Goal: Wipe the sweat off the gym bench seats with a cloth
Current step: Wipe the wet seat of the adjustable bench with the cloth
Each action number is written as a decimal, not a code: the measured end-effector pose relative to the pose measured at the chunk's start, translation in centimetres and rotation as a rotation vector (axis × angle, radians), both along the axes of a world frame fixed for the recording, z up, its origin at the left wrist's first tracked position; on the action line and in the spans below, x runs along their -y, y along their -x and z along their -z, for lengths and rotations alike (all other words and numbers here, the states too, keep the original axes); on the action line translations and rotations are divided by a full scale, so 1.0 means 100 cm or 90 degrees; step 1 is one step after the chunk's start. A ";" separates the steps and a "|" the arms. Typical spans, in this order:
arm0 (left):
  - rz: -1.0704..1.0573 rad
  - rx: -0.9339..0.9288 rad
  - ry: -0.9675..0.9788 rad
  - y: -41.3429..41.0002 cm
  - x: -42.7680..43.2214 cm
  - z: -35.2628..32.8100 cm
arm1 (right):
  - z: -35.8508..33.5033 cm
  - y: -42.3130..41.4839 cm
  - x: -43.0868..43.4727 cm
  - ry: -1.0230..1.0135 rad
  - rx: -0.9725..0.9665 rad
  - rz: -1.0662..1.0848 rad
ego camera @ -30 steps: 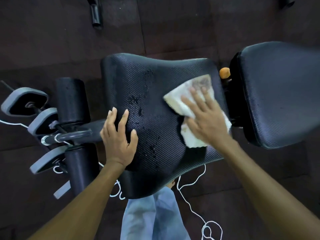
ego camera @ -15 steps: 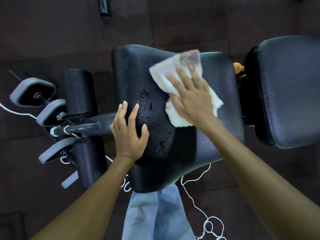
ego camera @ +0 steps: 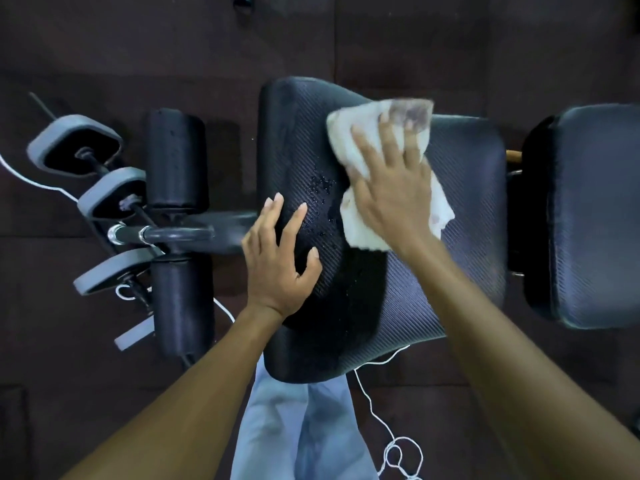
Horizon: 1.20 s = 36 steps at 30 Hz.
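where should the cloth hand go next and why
Probably sweep the cloth left and toward the body. Wet droplets sit on the seat pad just beside the cloth's left edge, between the right hand pressing it flat and the left hand bracing the pad.

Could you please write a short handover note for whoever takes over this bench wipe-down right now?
Left hand: flat and open, resting on the seat pad near its front edge.
Right hand: pressing the white cloth flat on the seat pad's far side.
Done: the pad's right part looks dry.
Left: sweat droplets between the hands; the back pad shows no cloth on it.
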State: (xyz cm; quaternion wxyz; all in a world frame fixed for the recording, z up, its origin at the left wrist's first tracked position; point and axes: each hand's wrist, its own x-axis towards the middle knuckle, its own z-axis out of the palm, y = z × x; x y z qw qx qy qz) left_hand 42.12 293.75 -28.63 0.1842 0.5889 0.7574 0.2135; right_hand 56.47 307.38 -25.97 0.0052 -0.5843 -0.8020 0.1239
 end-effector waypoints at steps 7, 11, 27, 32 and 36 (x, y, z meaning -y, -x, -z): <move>-0.007 0.003 -0.017 0.000 0.001 0.000 | 0.013 -0.038 -0.026 -0.028 0.018 -0.132; -0.007 -0.002 -0.007 0.001 0.000 0.001 | 0.004 0.047 -0.071 0.036 0.009 0.035; -0.045 0.045 -0.003 0.002 0.000 -0.002 | -0.001 0.071 -0.089 0.045 -0.003 0.037; -0.054 0.060 0.022 0.001 0.001 -0.005 | -0.001 0.086 -0.051 -0.014 0.037 -0.236; -0.089 0.058 0.040 -0.003 0.011 -0.006 | -0.005 0.010 -0.015 0.013 -0.008 -0.288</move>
